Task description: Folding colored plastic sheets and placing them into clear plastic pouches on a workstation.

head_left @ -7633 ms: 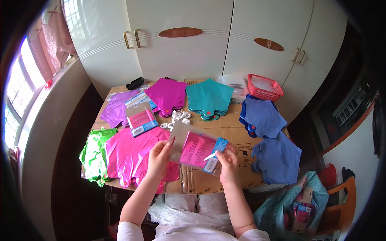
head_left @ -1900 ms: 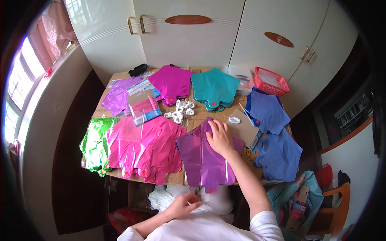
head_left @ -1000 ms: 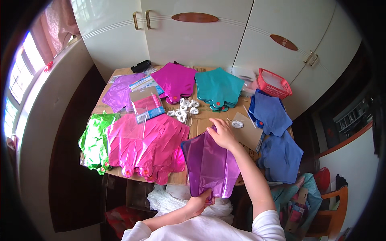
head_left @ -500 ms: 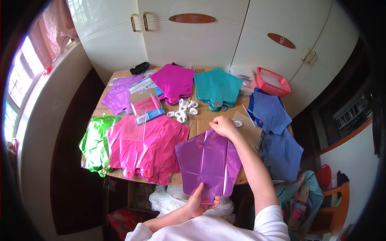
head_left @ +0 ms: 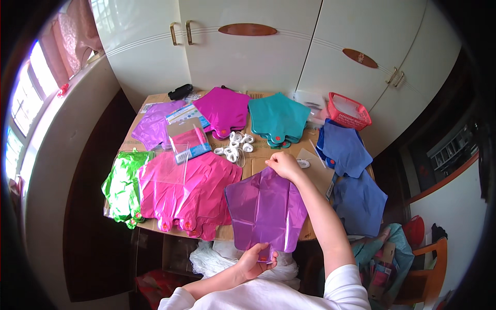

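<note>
Since two seconds ago, across the surface's (head_left: 257, 161) near edge, the purple foil sheet (head_left: 267, 209) is coming closer to the body, its long axis running between both hands. The right hand (head_left: 283, 166) is pinching its far tip; the left hand (head_left: 252, 262), equally near, is pinching the neck tab (head_left: 265, 253).

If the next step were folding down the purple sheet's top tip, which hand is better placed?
Probably the right hand: it pinches the purple sheet at that top tip, while the left hand holds the bottom tab.
</note>
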`<control>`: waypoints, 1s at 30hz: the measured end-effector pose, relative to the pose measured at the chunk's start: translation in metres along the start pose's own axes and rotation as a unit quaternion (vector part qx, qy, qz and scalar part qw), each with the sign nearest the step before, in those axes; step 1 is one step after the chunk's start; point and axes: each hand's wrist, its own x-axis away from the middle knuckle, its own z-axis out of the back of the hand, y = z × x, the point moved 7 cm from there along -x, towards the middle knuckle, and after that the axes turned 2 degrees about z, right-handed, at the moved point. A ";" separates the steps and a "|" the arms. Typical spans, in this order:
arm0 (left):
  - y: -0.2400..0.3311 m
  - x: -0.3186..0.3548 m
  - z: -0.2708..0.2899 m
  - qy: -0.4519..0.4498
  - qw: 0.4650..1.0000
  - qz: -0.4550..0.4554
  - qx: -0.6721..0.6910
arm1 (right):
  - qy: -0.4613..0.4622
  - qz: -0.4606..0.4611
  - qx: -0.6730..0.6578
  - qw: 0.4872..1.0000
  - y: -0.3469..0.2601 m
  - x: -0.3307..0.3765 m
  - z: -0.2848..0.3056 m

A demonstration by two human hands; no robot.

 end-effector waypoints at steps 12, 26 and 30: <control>0.001 -0.004 -0.007 0.014 0.999 0.005 -0.052 | 0.215 0.110 0.016 0.970 -0.020 0.007 0.008; 0.000 -0.009 -0.003 0.007 0.999 -0.006 -0.051 | 0.114 0.305 0.168 0.930 -0.058 0.108 -0.031; 0.010 0.008 -0.014 0.073 0.988 -0.040 -0.129 | 0.096 0.291 0.169 0.937 -0.053 0.107 -0.036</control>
